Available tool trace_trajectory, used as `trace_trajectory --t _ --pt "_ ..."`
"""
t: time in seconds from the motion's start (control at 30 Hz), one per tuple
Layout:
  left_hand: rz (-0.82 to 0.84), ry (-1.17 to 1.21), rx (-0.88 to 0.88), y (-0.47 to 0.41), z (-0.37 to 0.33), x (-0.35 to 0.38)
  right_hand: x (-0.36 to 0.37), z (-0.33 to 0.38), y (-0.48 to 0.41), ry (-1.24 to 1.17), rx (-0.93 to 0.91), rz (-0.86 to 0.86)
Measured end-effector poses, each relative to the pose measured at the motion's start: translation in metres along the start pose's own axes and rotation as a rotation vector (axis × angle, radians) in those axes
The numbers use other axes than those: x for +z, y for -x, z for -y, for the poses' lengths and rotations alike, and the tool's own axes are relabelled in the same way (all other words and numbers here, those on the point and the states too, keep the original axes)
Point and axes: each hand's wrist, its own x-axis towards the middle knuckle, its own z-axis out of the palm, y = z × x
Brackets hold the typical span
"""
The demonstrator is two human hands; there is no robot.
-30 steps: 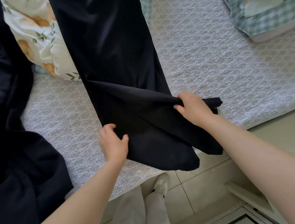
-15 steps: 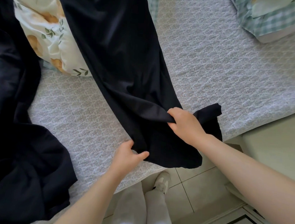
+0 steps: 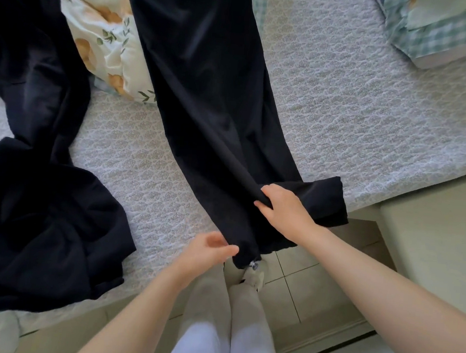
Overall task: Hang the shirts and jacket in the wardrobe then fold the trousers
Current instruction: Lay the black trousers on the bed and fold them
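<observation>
Moved since earlier: right hand (image 3: 285, 211) is drawing the long dark navy cloth trousers (image 3: 212, 105), lying across the white quilted bed (image 3: 342, 115), toward its edge, pinching a fold to align the legs | left hand (image 3: 206, 253) is hovering released beside the overhanging hem.

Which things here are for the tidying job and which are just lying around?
For the job: dark trousers, right hand gripping them, left hand by the hem, other dark garment.
Just lying about: flowery pillow, checked bedding.
</observation>
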Motion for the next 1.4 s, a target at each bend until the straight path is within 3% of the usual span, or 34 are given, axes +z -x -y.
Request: trace_trajectory --t 0.23,0.37,0.43,0.5,0.63,0.7,0.8,0.9,0.97,1.07,1.13,1.3,1.4 --pt "-0.242 0.138 -0.218 -0.005 0.034 0.006 0.023 0.028 0.018 -0.12 -0.028 0.013" --pt "-0.343 0.18 -0.231 -0.011 0.041 -0.004 0.04 0.047 0.02 -0.207 -0.01 0.021" --pt "-0.367 -0.004 -0.203 -0.015 0.042 -0.006 0.048 0.056 0.017 -0.235 0.01 0.005" --pt "-0.263 -0.309 -0.184 -0.019 0.041 -0.009 0.055 0.063 0.014 -0.3 0.065 0.039" --pt "-0.085 -0.631 -0.216 -0.023 0.032 -0.025 0.064 0.065 0.014 -0.46 0.092 0.272" --pt "-0.151 -0.454 -0.218 -0.026 0.029 -0.037 0.061 0.054 0.013 -0.419 0.056 0.27" --pt "-0.293 -0.1 -0.157 -0.026 0.024 -0.046 0.046 0.024 0.009 -0.315 0.074 0.013" --pt "-0.328 -0.003 -0.094 -0.031 0.018 -0.039 0.029 -0.012 0.006 -0.211 0.238 -0.22" --pt "-0.312 0.054 -0.086 -0.034 0.014 -0.029 0.02 -0.035 0.006 -0.135 0.389 -0.282" --pt "-0.314 0.082 -0.117 -0.039 0.012 -0.016 0.013 -0.06 0.006 -0.098 0.581 -0.19" --pt "-0.305 0.077 -0.113 -0.039 0.014 -0.012 0.011 -0.07 0.006 -0.152 0.614 -0.107" --pt "-0.273 0.121 -0.024 -0.024 0.033 -0.027 0.004 -0.075 0.009 -0.206 0.516 -0.098" --pt "-0.271 0.044 -0.111 -0.02 0.047 -0.037 0.007 -0.078 0.02 -0.229 0.469 -0.021"
